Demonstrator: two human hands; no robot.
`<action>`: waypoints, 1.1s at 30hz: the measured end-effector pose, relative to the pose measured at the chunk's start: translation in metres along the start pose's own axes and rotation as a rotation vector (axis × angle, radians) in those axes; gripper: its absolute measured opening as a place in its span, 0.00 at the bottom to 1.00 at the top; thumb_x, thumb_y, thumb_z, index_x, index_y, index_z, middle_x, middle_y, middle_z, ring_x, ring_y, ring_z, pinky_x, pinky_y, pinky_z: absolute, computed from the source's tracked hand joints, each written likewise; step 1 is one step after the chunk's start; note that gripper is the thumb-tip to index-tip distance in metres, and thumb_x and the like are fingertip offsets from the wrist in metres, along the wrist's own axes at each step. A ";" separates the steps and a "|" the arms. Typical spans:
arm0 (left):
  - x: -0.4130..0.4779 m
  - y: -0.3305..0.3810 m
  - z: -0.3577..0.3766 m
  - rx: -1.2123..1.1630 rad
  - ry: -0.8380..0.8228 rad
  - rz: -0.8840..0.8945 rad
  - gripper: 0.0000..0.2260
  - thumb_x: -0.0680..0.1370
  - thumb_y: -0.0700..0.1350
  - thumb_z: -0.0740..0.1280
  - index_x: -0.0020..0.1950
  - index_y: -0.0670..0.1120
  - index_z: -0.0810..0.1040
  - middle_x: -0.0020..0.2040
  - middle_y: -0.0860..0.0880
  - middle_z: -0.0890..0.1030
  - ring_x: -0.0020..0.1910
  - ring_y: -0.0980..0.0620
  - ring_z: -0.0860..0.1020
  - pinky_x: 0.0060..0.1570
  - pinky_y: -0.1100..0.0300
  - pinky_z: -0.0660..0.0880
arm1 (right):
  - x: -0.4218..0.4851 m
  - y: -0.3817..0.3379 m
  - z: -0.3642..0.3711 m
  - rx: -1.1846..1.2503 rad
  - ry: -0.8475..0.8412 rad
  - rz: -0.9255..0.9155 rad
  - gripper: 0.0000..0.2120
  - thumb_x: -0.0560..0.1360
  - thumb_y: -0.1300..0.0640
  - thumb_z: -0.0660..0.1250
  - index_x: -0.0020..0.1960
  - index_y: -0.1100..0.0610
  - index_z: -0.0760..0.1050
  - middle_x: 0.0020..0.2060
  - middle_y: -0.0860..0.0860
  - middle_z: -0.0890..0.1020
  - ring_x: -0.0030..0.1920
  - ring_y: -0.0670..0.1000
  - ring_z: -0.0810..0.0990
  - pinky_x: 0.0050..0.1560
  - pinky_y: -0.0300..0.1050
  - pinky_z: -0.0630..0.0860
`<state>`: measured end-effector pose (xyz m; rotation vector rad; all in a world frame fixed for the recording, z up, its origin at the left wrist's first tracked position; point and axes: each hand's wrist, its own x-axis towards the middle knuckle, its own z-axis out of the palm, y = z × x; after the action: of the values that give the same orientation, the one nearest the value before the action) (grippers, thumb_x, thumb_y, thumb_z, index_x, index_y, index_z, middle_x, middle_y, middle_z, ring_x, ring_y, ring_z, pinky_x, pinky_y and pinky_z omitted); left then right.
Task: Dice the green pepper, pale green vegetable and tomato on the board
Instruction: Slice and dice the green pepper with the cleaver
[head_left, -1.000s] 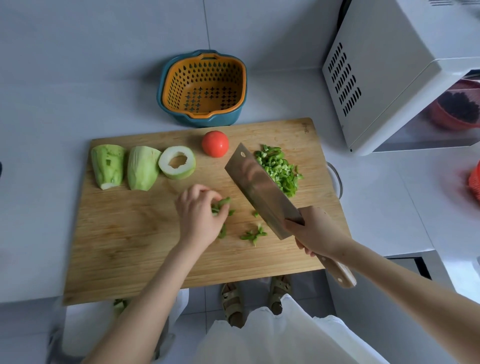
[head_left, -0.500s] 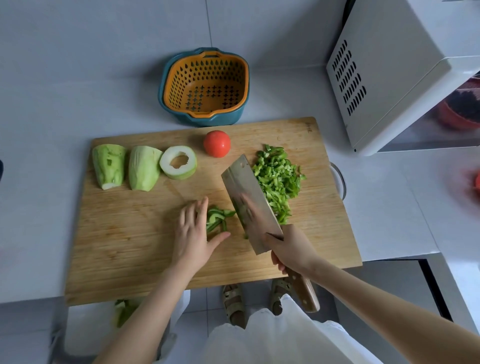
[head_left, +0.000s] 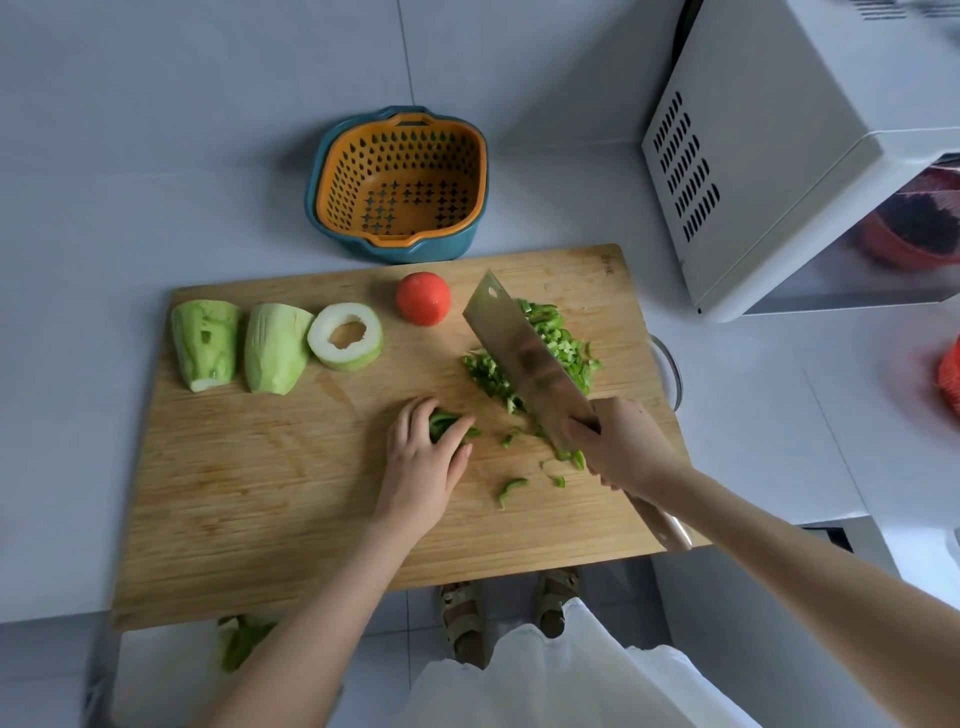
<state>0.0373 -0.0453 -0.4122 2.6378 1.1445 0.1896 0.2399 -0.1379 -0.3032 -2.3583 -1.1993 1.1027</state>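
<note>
Presently catalogued, item by item.

Left hand (head_left: 423, 462): fingers are curled over a small bunch of green pepper strips (head_left: 441, 423), which is pressed onto the rectangular wooden cutting board (head_left: 249, 493).

Right hand (head_left: 621, 447): clamped on a broad steel cleaver (head_left: 524, 358) where blade meets handle. The wooden handle end is seen behind the wrist. The blade is angled up and leftward from this hand and is set among the heap of diced green pepper (head_left: 563, 343) spread just beyond the knuckles.

Loose green pepper bits (head_left: 511, 488): scattered on the board between the two hands and slightly nearer the body.

Round red tomato (head_left: 423, 299): uncut, located beyond the left hand's fingertips, near the cleaver's tip.

Peeled pale green vegetable (head_left: 275, 347): divided in three, two chunks and one hollow-cored ring (head_left: 345, 336), lined up touching, well to the left of the left hand and farther away.

Orange perforated colander nested in a blue bowl (head_left: 400, 182): placed on the pale countertop (head_left: 78, 312) past the board, beyond the left hand.

White microwave oven (head_left: 753, 156): positioned well beyond the right hand, to its right.
</note>
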 end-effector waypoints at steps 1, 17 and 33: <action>0.000 0.000 -0.001 0.011 -0.003 0.000 0.18 0.78 0.53 0.55 0.60 0.48 0.78 0.61 0.38 0.73 0.62 0.38 0.69 0.59 0.41 0.71 | -0.003 -0.003 0.001 0.008 -0.011 -0.008 0.14 0.78 0.58 0.56 0.36 0.60 0.72 0.26 0.53 0.76 0.21 0.47 0.74 0.22 0.38 0.71; 0.011 0.003 -0.015 0.027 0.170 -0.044 0.13 0.73 0.52 0.62 0.43 0.47 0.84 0.49 0.44 0.79 0.52 0.44 0.74 0.57 0.48 0.68 | -0.021 -0.039 0.048 -0.119 -0.014 0.050 0.15 0.78 0.58 0.57 0.33 0.56 0.64 0.30 0.50 0.70 0.29 0.49 0.71 0.26 0.40 0.65; 0.006 0.002 -0.013 0.025 0.185 -0.009 0.13 0.74 0.49 0.61 0.44 0.46 0.84 0.49 0.45 0.79 0.52 0.44 0.74 0.58 0.47 0.66 | -0.014 -0.041 0.055 -0.040 0.022 0.101 0.11 0.78 0.56 0.57 0.38 0.58 0.68 0.32 0.52 0.74 0.33 0.56 0.77 0.33 0.46 0.76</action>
<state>0.0399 -0.0397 -0.3995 2.6819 1.2217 0.4280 0.1708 -0.1287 -0.3113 -2.4791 -1.1161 1.0903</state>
